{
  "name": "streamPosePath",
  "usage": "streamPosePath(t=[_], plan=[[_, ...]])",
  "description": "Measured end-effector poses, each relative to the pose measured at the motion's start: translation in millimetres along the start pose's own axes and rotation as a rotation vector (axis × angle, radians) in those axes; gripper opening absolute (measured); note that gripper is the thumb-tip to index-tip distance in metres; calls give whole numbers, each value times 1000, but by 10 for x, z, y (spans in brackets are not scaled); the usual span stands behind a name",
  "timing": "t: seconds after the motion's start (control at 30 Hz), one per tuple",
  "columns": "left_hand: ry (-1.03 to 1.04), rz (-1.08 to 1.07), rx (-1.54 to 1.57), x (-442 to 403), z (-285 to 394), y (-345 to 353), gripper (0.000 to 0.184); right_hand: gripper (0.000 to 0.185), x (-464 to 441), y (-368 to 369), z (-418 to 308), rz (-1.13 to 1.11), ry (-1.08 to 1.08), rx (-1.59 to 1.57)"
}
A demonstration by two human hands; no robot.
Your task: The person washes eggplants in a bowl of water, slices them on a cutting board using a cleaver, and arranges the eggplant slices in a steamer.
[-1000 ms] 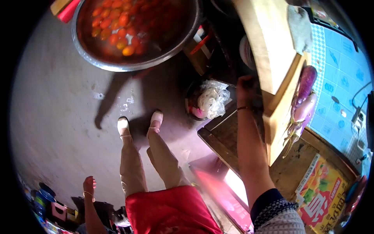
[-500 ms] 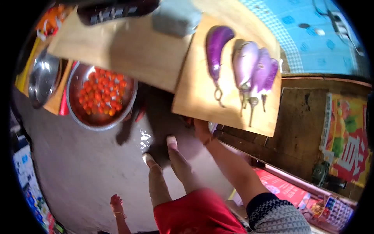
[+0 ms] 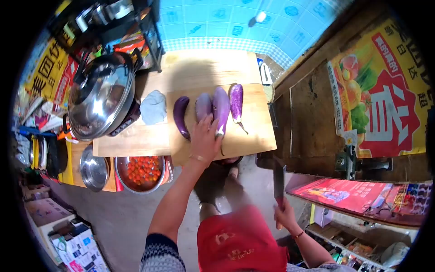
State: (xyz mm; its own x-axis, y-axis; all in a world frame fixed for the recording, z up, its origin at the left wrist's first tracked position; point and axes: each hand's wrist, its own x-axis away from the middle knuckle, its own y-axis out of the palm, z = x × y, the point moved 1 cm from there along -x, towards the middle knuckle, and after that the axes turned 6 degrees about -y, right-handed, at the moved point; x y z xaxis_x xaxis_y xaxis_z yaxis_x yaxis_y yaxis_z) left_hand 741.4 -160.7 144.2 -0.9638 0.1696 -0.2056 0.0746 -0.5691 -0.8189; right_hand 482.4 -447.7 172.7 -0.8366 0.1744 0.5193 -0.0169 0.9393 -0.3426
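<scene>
Several purple eggplants lie on a wooden cutting board (image 3: pixel 253 140). My left hand (image 3: pixel 204 140) rests with fingers stretched out over the lower ends of the two middle ones, a dull purple eggplant (image 3: pixel 204 105) and a paler eggplant (image 3: pixel 221 109). A dark curved eggplant (image 3: pixel 181 115) lies to the left of them, and a speckled eggplant (image 3: pixel 236 102) with its stem towards me lies to the right. Low on the right, away from the board, my right hand (image 3: pixel 285 214) grips the handle of a kitchen knife (image 3: pixel 279 181), its dark blade pointing up and away from me.
Left of the board are a grey-blue cloth (image 3: pixel 154 108) and a large lidded steel pot (image 3: pixel 102 97). Below the table's left part stand a basin of small red tomatoes (image 3: pixel 142 173) and a steel bowl (image 3: pixel 94 167). A wooden cabinet (image 3: pixel 301 113) borders the right side.
My left hand has risen from low beside me onto the eggplants. My right hand has come out from beneath the board's edge, now with a knife. The view has shifted, and the eggplants lie farther apart.
</scene>
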Motion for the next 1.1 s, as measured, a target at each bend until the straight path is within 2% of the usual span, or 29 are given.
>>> streamPosePath(t=[0.03, 0.07, 0.13, 0.17, 0.23, 0.27, 0.3, 0.37, 0.4, 0.53, 0.6, 0.63, 0.7, 0.73, 0.77, 0.83, 0.87, 0.9, 0.97, 1.0, 1.03, 1.07, 1.1], plan=[[-25, -49, -179, -150, 142, 103, 65, 19, -117, -44, -89, 119, 126, 17], [-14, -63, -200, -246, 231, 203, 65, 18, -214, -106, -204, 118, 118, -106], [-280, -248, -439, -478, 263, 412, 80, 18, -455, -247, -95, 150, 135, -253], [-263, -262, -469, -525, 242, 469, 80, 18, -518, -291, -31, 194, 162, -373], [-488, -278, -431, -575, 166, 623, 85, 18, -685, -406, -79, 192, 203, -410], [-466, -187, -347, -558, 32, 732, 86, 18, -747, -466, -134, 157, 167, -388], [-468, -209, -357, -561, -44, 721, 86, 17, -780, -505, -192, 120, 136, -365], [-336, -164, -267, -624, -175, 641, 87, 16, -892, -539, -316, 111, 128, -353], [-316, -198, -389, -682, -205, 613, 88, 16, -967, -546, -361, 84, 120, -319], [-349, -266, -493, -878, -83, 541, 90, 19, -1193, -515, -420, 65, 67, -218], [170, -166, -430, -1027, 69, 489, 79, 20, -1251, -442, -416, 83, 65, -144], [180, -185, -416, -1115, 130, 504, 79, 21, -1286, -378, -369, 124, 49, -140], [589, -386, -646, -1479, 254, 645, 59, 23, -1343, -275, -412, 192, 35, -135], [709, -466, -580, -1615, 198, 819, 44, 21, -1373, -201, -485, 260, -50, -157], [733, -463, -564, -1778, 163, 1004, 44, 21, -1394, -158, -552, 326, -136, -171], [1008, -675, -680, -1927, 153, 1290, 39, 19, -1379, -121, -643, 333, -64, -177], [968, -512, -420, -1935, 223, 1276, 30, 19, -1382, -93, -694, 316, -7, -197], [978, -513, -418, -1945, 387, 1169, 30, 19, -1402, -48, -748, 297, 46, -222], [928, -583, -486, -1902, 713, 976, 20, 17, -1482, 42, -744, 375, -22, -254], [851, -493, -492, -1761, 777, 924, 15, 17, -1524, 39, -709, 465, -71, -104], [856, -493, -489, -1607, 828, 888, 15, 17, -1531, 22, -677, 549, -115, 52], [685, -558, -463, -1449, 850, 874, 17, 18, -1541, 32, -793, 667, -254, 247], [508, -622, -434, -1284, 827, 866, 20, 18, -1538, 30, -864, 661, -251, 254]])
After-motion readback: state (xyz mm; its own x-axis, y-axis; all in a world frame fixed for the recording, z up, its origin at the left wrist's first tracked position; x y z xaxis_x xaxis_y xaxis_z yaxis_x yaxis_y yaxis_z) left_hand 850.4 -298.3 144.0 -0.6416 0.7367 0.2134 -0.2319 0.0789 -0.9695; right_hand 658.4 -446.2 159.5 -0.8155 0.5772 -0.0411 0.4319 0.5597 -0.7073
